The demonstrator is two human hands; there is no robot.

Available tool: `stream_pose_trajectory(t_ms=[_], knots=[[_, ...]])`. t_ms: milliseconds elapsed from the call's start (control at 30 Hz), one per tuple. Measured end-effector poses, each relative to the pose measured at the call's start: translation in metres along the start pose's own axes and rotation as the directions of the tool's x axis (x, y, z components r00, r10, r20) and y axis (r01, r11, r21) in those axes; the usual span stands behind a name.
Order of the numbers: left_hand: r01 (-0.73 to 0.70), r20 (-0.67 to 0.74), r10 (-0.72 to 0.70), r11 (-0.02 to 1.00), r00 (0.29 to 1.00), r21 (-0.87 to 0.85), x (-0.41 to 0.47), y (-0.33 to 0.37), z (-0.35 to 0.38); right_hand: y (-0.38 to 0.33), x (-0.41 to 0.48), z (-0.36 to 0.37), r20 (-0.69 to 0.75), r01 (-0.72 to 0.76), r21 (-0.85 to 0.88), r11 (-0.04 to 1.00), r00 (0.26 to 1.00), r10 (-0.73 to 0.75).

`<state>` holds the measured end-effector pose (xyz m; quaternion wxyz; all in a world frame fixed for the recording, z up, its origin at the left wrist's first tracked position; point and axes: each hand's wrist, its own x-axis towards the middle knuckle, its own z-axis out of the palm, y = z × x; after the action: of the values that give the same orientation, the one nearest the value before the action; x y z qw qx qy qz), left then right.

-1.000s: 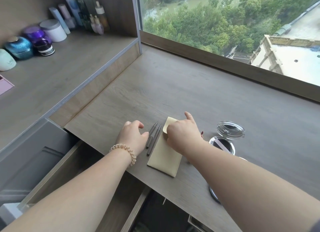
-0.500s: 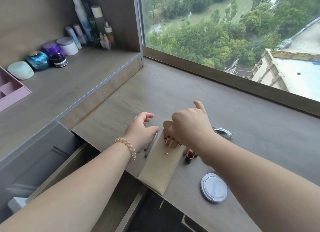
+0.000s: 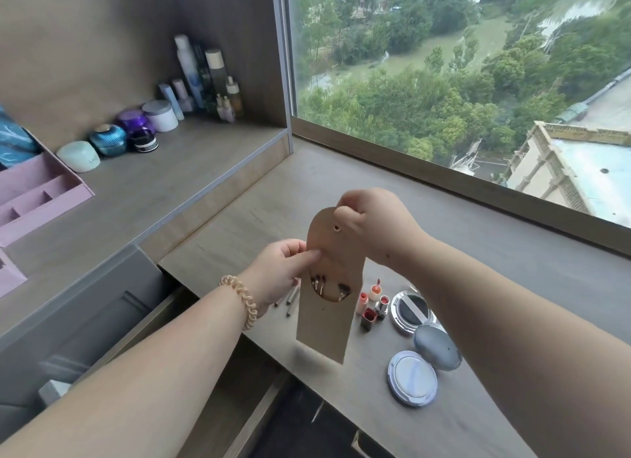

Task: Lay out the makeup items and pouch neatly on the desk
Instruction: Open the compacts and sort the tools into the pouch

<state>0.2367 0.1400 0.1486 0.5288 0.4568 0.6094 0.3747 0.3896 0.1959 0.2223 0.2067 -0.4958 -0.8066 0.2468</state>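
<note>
Above the table, the tan pouch hangs upright, its flap pinched in the right hand's grip and its mouth edge pinched by the left hand; lipsticks stand just beside.

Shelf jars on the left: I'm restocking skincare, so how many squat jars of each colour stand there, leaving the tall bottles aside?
Mint jar: 1
Teal jar: 1
Purple jar: 1
Black jar: 1
White jar: 1
Total: 5
</note>
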Motion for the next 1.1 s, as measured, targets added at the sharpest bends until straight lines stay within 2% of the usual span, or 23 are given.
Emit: stream_pose_trajectory(t_ms=[133, 300, 400, 467, 500, 567, 633, 700, 733, 800, 867, 933, 967, 1000, 1033, 1067, 1100], knots=[[-0.022, 0.041, 0.025, 0.997, 0.999, -0.077, -0.011, 0.003, -0.004, -0.001, 0.001, -0.013, -0.082, -0.069, 0.252, 0.965, 0.992, 0.092], [-0.033, 0.145, 0.055, 0.988, 0.988, -0.148, -0.025, 0.012, -0.005, 0.004, 0.006, -0.021, -0.108, -0.175, 0.566, 0.805, 0.953, 0.283], [-0.023, 0.174, 0.049, 0.989, 0.983, -0.144, -0.031, 0.017, -0.002, 0.005, 0.01, -0.026, -0.101, -0.187, 0.676, 0.713, 0.935, 0.341], [-0.025, 0.168, 0.054, 0.986, 0.984, -0.167, -0.033, 0.022, -0.004, 0.007, 0.012, -0.03, -0.097, -0.189, 0.681, 0.707, 0.934, 0.343], [-0.028, 0.163, 0.056, 0.985, 0.985, -0.171, -0.033, 0.025, -0.006, 0.009, 0.012, -0.032, -0.134, -0.175, 0.637, 0.75, 0.934, 0.332], [-0.036, 0.145, 0.063, 0.982, 0.987, -0.183, -0.034, 0.029, -0.009, 0.014, 0.009, -0.034, -0.326, -0.094, 0.407, 0.909, 0.914, 0.241], [-0.04, 0.127, 0.066, 0.98, 0.99, -0.194, -0.034, 0.034, -0.012, 0.014, 0.0, -0.039, -0.548, 0.066, 0.108, 0.992, 0.836, 0.004], [-0.037, 0.099, 0.06, 0.975, 0.993, -0.218, -0.035, 0.038, -0.013, 0.005, -0.009, -0.04, -0.58, 0.259, -0.047, 0.965, 0.779, -0.237], [-0.038, 0.085, 0.06, 0.971, 0.995, -0.235, -0.035, 0.04, -0.013, -0.001, -0.011, -0.038, -0.531, 0.332, -0.077, 0.94, 0.784, -0.321], [-0.042, 0.07, 0.064, 0.96, 0.995, -0.275, -0.037, 0.043, -0.011, -0.007, -0.014, -0.027, -0.448, 0.383, -0.113, 0.917, 0.804, -0.391], [-0.04, 0.091, 0.07, 0.953, 0.993, -0.299, -0.038, 0.042, -0.011, -0.005, -0.015, -0.018, -0.522, 0.299, -0.3, 0.906, 0.743, -0.418], [-0.028, 0.134, 0.073, 0.949, 0.988, -0.314, -0.041, 0.043, -0.012, -0.003, -0.016, -0.022, -0.615, 0.19, -0.518, 0.834, 0.595, -0.518], [-0.023, 0.154, 0.076, 0.947, 0.985, -0.321, -0.043, 0.044, -0.013, -0.003, -0.015, -0.025, -0.605, 0.167, -0.592, 0.789, 0.554, -0.572], [-0.019, 0.171, 0.08, 0.944, 0.982, -0.329, -0.044, 0.045, -0.015, -0.002, -0.014, -0.026, -0.541, 0.174, -0.652, 0.738, 0.575, -0.614], [-0.02, 0.183, 0.085, 0.943, 0.979, -0.333, -0.045, 0.046, -0.016, -0.002, -0.011, -0.027, -0.427, 0.229, -0.675, 0.701, 0.654, -0.624], [-0.023, 0.188, 0.09, 0.943, 0.978, -0.332, -0.046, 0.046, -0.018, -0.004, -0.008, -0.027, -0.278, 0.311, -0.626, 0.715, 0.768, -0.578], [-0.029, 0.185, 0.095, 0.944, 0.978, -0.328, -0.047, 0.046, -0.019, -0.007, -0.007, -0.025, -0.13, 0.366, -0.501, 0.784, 0.864, -0.486]])
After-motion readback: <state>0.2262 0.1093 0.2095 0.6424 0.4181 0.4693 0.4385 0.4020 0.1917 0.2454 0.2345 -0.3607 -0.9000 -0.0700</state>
